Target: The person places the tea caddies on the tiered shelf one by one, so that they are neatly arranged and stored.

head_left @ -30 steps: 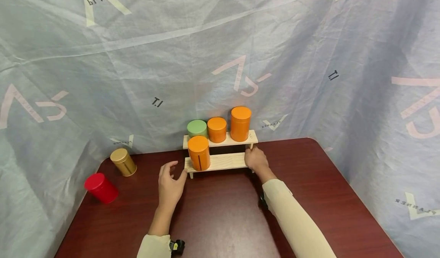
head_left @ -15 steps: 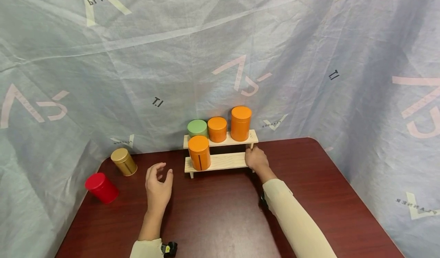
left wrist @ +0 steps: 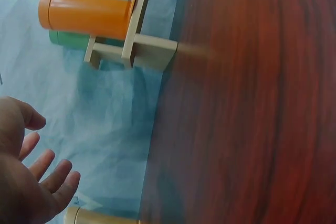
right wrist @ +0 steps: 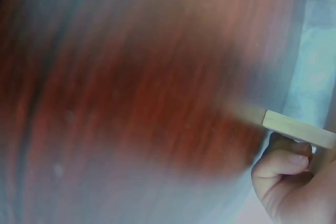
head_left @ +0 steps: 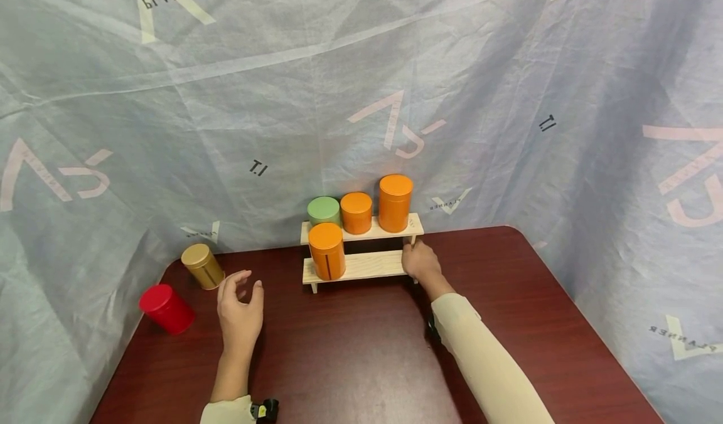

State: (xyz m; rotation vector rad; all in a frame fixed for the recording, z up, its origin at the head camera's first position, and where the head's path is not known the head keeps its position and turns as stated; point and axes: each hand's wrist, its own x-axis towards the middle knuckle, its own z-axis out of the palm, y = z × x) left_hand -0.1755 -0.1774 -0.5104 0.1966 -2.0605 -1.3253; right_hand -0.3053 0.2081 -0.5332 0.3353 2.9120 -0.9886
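Observation:
My left hand (head_left: 240, 314) is held over the table just right of the gold tin (head_left: 203, 267), fingers loosely bent and apart, holding nothing. In the left wrist view its fingers (left wrist: 55, 177) spread above the gold tin's edge (left wrist: 102, 217). My right hand (head_left: 420, 261) grips the right end of a two-tier wooden shelf (head_left: 375, 265), its curled fingers beside the wooden leg (right wrist: 299, 128). On the lower tier, at the left, stands an orange tin (head_left: 327, 253). The upper tier bears a green tin (head_left: 324, 211), a short orange tin (head_left: 356, 213) and a tall orange tin (head_left: 395, 204).
A red tin (head_left: 167, 309) stands near the table's left edge, in front of the gold one. Grey printed cloth (head_left: 361, 85) hangs behind and along both sides of the dark red wooden table (head_left: 350, 355).
My left hand has moved left, from beside the lower tier's left end to next to the gold tin. The right hand, the shelf and the tins have stayed in place.

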